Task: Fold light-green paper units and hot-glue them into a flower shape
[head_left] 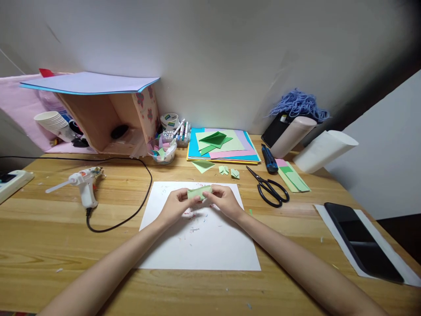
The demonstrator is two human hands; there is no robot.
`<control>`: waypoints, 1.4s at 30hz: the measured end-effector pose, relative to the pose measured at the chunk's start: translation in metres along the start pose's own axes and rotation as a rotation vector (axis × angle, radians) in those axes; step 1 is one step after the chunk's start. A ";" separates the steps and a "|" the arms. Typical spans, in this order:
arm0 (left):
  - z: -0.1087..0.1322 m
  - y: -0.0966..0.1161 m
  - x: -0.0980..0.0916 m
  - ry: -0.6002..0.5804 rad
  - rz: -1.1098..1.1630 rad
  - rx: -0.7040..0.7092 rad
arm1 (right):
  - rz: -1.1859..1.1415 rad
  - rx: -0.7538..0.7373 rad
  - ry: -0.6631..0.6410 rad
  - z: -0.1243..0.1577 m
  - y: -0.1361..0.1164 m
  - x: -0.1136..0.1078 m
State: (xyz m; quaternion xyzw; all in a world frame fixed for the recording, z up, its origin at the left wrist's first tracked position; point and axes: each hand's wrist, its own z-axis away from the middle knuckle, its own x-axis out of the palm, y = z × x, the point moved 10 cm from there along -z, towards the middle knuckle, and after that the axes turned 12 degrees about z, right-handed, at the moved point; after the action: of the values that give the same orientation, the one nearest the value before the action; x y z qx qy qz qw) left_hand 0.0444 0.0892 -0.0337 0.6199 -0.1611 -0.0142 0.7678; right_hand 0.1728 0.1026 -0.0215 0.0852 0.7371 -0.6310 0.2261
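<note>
A small folded piece of light green paper is held up between my two hands, above a white sheet marked with coloured specks. My left hand pinches its left end between thumb and fingers. At the right end, my right hand grips it with the thumb on the near face. Just beyond the sheet lie a light green paper piece and two small folded green papers, one of them nearer the scissors. The fingers behind the paper are partly hidden.
A hot glue gun with its looping black cord is on the left, before an open cardboard box. Behind are a tub of scraps and stacked coloured paper. A utility knife and a phone lie right.
</note>
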 end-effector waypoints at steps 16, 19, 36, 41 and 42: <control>0.004 -0.009 -0.003 0.083 -0.065 -0.001 | -0.256 0.092 0.058 -0.004 0.015 -0.006; 0.005 -0.008 -0.005 0.091 -0.091 0.011 | -0.226 0.116 0.076 -0.004 0.017 -0.006; 0.006 -0.003 -0.003 0.085 -0.128 0.031 | -0.198 0.131 0.063 -0.004 0.014 -0.004; 0.005 -0.004 -0.003 0.076 -0.124 0.038 | -0.213 0.145 0.065 -0.003 0.015 -0.004; 0.004 -0.004 -0.003 0.070 -0.125 0.041 | -0.214 0.146 0.066 -0.003 0.015 -0.004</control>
State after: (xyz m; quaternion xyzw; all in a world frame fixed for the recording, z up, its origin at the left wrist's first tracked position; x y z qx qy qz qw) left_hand 0.0408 0.0850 -0.0376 0.6444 -0.0954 -0.0370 0.7578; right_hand 0.1818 0.1091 -0.0332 0.0427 0.7011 -0.7005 0.1263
